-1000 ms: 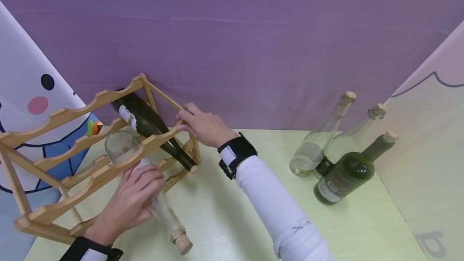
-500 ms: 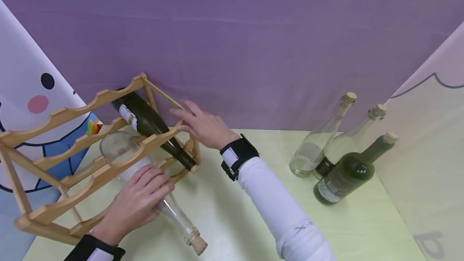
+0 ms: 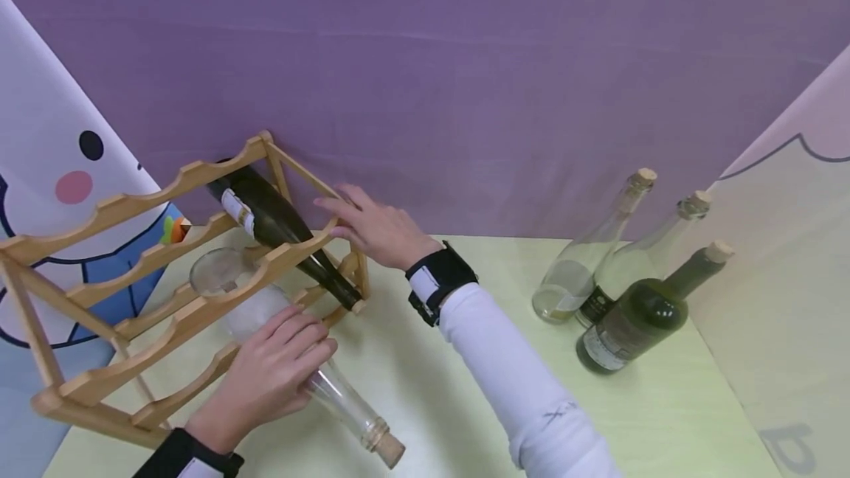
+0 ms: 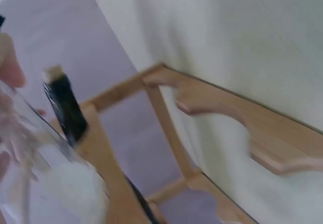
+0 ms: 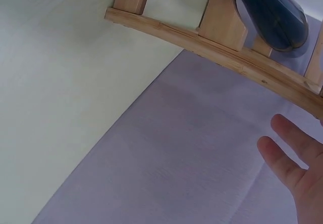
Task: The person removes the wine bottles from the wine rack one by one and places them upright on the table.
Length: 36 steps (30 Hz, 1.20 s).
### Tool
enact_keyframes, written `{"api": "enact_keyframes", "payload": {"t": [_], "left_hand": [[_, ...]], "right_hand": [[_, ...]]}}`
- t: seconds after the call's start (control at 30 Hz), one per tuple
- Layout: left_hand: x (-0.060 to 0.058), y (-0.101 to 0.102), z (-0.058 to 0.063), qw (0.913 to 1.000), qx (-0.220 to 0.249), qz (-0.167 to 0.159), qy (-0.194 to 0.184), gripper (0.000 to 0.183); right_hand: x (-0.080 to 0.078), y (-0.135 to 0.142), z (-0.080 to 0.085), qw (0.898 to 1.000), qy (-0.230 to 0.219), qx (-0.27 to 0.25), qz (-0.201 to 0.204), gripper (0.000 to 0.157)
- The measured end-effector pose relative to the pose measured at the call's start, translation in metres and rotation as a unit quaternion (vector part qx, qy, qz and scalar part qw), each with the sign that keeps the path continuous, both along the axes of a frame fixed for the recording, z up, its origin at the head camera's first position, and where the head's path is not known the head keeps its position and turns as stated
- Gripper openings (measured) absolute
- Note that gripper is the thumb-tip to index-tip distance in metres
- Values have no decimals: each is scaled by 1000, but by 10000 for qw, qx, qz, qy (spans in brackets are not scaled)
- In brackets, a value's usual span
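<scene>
Even light; soft shadow across table (image 3: pixel 637 419); left wrist view blurred

Clear bottle (image 3: pixel 341 397) in left fingers (image 3: pixel 302 341): smooth glass; cork (image 3: pixel 389 451) past fingertips, matt. Rack (image 3: pixel 215 307) at right fingers (image 3: pixel 348 216): smooth wood, low sheen. Dark bottle (image 3: pixel 275 220) near right fingers: glossy glass, paper-like label (image 3: pixel 237 211). Backdrop (image 3: pixel 465 94) beyond fingers: matt, cloth-like.
</scene>
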State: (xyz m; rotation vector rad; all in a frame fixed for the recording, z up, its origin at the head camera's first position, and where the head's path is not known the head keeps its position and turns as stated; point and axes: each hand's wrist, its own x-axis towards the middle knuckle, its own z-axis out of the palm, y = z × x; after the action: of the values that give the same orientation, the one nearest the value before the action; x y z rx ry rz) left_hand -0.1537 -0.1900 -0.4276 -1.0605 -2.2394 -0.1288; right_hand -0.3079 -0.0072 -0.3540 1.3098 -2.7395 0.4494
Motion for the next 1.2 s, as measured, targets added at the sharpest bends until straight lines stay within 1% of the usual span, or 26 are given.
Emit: {"api": "enact_keyframes", "payload": {"t": [0.13, 0.33, 0.47, 0.57, 0.73, 0.93, 1.2], "left_hand": [[-2, 13, 4, 9998, -59, 182, -32, 24], [-4, 24, 7, 9994, -39, 356, -31, 29], [-2, 30, 7, 9992, -71, 390, -61, 30], [0, 33, 8, 9994, -55, 354, -39, 31], [2, 34, 10, 9996, 18, 297, -7, 31], [6, 38, 15, 9995, 142, 271, -27, 29], [13, 51, 25, 9992, 332, 243, 0, 31]], "right_hand": [[0, 0, 2, 10000, -43, 48, 4, 50], [1, 2, 1, 10000, -21, 33, 50, 49], [1, 4, 1, 9999, -16, 44, 93, 52], [-1, 7, 1, 9999, -46, 117, 64, 57], [-6, 19, -1, 9996, -142, 211, -121, 67], [-11, 42, -10, 9968, -664, 14, -438, 77], [-16, 77, -24, 9923, -940, 81, -800, 76]]}}
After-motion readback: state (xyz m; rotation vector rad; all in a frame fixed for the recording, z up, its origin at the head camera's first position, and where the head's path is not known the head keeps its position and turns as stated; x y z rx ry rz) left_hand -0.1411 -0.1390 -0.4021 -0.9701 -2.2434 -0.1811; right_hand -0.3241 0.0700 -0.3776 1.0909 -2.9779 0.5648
